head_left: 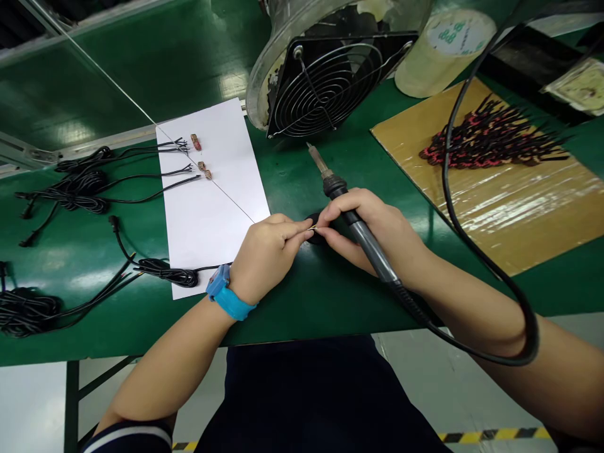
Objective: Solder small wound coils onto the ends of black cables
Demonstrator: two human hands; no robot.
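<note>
Two hands meet over the green bench (330, 302) as I watch from the head camera. My left hand (267, 255) is closed in a pinch on a thin wire (207, 179), which runs from the fingertips up and left across the white paper sheet (207, 214). My right hand (377, 229) is wrapped around the soldering iron (352, 220), whose tip points up toward the fan (325, 85), well clear of the pinch. Its fingertips touch a small piece at the wire's end; I cannot make out that piece, nor the dark object half hidden under both hands. A blue wrist strap (226, 296) sits on the left wrist.
</note>
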